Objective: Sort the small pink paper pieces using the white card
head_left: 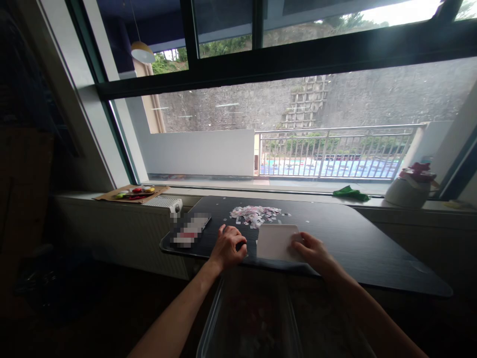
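Note:
My right hand [313, 251] grips the right edge of a flat white rectangular piece [276, 241], with the thumb and fingers closed on it. It looks like a card or a shallow lid; its exact kind is unclear. My left hand [229, 247] is curled at the table's front edge, left of the white piece and apart from it. Its thumb and fingers come together, and whatever they may hold is too small to make out. Just beyond both hands lies a loose heap of small white and pinkish paper-like pieces [255, 214], with a few strays around it.
The dark table [354, 243] stands against the window sill. A blurred-out phone-like object [192, 229] lies on its left. Below the front edge is a clear plastic bin [210, 323] with small bits inside. On the sill are a green cloth [350, 193] and a white pot [406, 191].

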`<state>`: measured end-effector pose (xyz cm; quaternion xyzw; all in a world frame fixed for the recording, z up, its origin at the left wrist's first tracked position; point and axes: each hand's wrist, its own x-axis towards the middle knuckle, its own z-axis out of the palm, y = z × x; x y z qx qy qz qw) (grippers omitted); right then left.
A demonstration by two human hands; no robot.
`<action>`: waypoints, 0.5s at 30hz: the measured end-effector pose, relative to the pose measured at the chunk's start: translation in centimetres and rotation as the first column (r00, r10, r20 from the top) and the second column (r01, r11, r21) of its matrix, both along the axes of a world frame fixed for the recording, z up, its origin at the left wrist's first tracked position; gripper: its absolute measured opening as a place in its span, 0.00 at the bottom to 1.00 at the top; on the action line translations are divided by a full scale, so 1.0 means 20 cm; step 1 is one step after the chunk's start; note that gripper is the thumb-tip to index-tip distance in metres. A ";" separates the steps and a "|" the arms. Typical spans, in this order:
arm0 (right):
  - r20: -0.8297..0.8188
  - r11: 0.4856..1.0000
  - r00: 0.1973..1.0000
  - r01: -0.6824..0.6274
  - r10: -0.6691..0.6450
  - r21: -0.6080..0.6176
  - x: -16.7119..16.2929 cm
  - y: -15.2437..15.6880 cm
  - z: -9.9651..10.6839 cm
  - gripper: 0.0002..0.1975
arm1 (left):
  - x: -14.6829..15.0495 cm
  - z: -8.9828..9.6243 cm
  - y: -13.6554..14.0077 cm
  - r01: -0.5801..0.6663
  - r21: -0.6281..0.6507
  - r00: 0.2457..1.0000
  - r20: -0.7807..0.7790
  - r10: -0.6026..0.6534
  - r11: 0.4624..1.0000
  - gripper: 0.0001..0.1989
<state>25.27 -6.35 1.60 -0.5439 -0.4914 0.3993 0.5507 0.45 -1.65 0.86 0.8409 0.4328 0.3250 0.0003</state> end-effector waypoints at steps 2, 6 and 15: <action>0.045 0.999 0.998 0.035 -0.035 0.003 0.03 0.00 -0.01 0.12 | 0.00 0.00 0.00 0.004 0.000 1.000 0.001 -0.004 1.000 0.07; 0.100 0.999 0.994 0.035 -0.034 -0.004 0.03 0.00 -0.04 0.12 | 0.00 0.00 0.00 0.006 0.006 1.000 0.002 -0.006 1.000 0.07; -0.050 0.997 0.997 -0.055 0.052 -0.061 -0.02 -0.05 -0.01 0.15 | 0.00 0.00 0.00 0.000 0.009 1.000 0.006 0.000 1.000 0.07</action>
